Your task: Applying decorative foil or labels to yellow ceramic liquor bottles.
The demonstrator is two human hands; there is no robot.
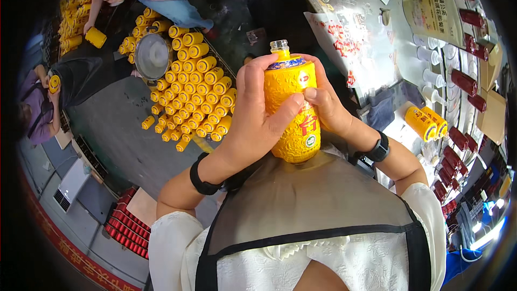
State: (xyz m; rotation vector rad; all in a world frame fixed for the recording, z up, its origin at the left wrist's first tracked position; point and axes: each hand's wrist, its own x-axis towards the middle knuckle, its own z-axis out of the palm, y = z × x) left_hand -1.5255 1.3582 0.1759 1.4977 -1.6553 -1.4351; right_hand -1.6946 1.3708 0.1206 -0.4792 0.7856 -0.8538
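Observation:
Between my two hands a yellow bottle point(288, 129) stands upright against the front of my apron. It has an embossed surface, red and blue markings and an uncapped clear glass neck. My left hand point(256, 102) wraps its left side, thumb across the front. On the other side my right hand point(329, 99) grips near the shoulder, its thumb pressed on the label. Most of my fingers are hidden behind the bottle. Dark bands circle both my wrists.
Many similar yellow bottles point(196, 86) crowd a dark table at left, beside a round metal bowl point(153, 56). Two yellow bottles point(420, 123) lie right, near dark red bottles point(464, 82) and white cups point(428, 55). A co-worker's hand point(89, 26) is near another yellow bottle point(96, 37).

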